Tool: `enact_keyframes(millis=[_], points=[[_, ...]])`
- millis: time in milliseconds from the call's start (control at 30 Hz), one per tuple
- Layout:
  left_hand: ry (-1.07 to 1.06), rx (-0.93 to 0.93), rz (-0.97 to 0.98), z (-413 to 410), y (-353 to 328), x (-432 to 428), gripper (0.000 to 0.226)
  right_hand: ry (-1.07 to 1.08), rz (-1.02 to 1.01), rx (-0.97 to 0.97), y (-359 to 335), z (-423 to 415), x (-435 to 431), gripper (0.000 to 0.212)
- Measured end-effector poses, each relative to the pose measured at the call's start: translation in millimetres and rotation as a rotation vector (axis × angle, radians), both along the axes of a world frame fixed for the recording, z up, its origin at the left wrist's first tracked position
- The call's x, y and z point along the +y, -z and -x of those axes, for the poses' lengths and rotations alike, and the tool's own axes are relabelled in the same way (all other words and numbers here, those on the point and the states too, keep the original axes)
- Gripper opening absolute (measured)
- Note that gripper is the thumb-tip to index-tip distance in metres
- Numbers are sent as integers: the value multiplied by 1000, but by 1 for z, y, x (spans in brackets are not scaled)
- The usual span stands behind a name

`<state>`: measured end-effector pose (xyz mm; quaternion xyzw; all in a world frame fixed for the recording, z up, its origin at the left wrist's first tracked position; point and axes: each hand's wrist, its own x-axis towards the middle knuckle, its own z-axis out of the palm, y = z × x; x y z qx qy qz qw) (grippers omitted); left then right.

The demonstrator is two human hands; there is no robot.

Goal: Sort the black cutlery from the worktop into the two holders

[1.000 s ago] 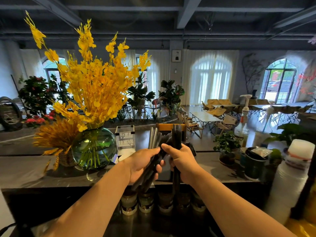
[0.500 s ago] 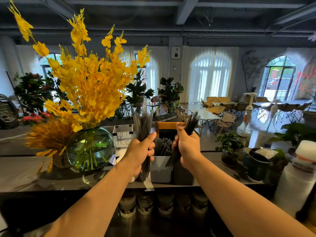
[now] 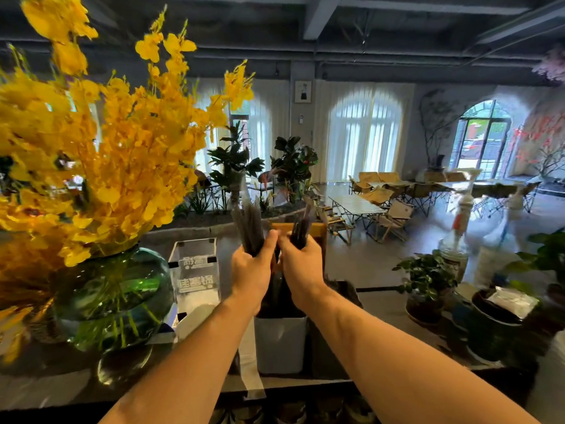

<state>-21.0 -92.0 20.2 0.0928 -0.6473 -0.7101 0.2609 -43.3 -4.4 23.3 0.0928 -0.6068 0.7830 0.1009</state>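
Above the white holder [image 3: 279,344] | left hand [image 3: 250,276] fingers clamped on one cutlery bundle [image 3: 249,224] | right hand [image 3: 301,270] fingers clamped on second bundle [image 3: 301,229], both upright

Daylight pours through tall arched windows [image 3: 365,133] behind white sheer curtains [image 3: 324,133] on the far grey wall [image 3: 452,87], and a dark-framed arched glass door [image 3: 483,142] glows at the right. Overhead, a dark grey beamed ceiling [image 3: 305,13] (gloomy up there). On the polished grey floor [image 3: 367,261], a white slatted folding table [image 3: 356,206] stands among tan canvas folding chairs [image 3: 396,215]. A small framed picture [image 3: 303,92] hangs between the curtains, with dark green leafy plants [image 3: 293,160] below.
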Motion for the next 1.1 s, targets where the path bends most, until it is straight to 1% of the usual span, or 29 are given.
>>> enact_keyframes(millis=[67,167,267,367,433,500,533,633,733,800,867,967,1033,1100], points=[[0,-17,23,14,15,-2,44,-5,-21,-59,14,12,-2,15],[63,-49,-53,31,34,-9,38,2,-32,-103,25,26,-4,15],[162,-25,-140,33,38,-8,20,-35,-21,-80,26,26,-5,28],[229,-7,-194,29,39,-6,12,-76,-14,-26,25,21,-1,42],[265,-1,-199,27,39,-8,16,-72,-40,-7,23,18,1,46],[296,0,-207,26,39,-10,21,-62,-21,-5,22,16,2,46],[306,9,-203,26,39,-10,22,-61,-2,-6,21,14,2,50],[299,9,-143,26,42,-10,19,-46,31,-3,21,14,1,70],[298,24,-115,22,39,-9,21,-22,24,14,22,13,-1,84],[308,44,-95,19,36,-8,25,-22,2,30,23,14,-1,86],[295,69,-59,19,38,-7,25,-37,-2,28,24,14,1,83],[195,127,86,18,39,-7,30,-57,23,-20,24,14,2,85],[127,199,147,16,40,-5,25,-53,86,-51,21,11,2,88],[64,256,168,14,41,-4,19,-13,117,-63,18,10,2,83]])
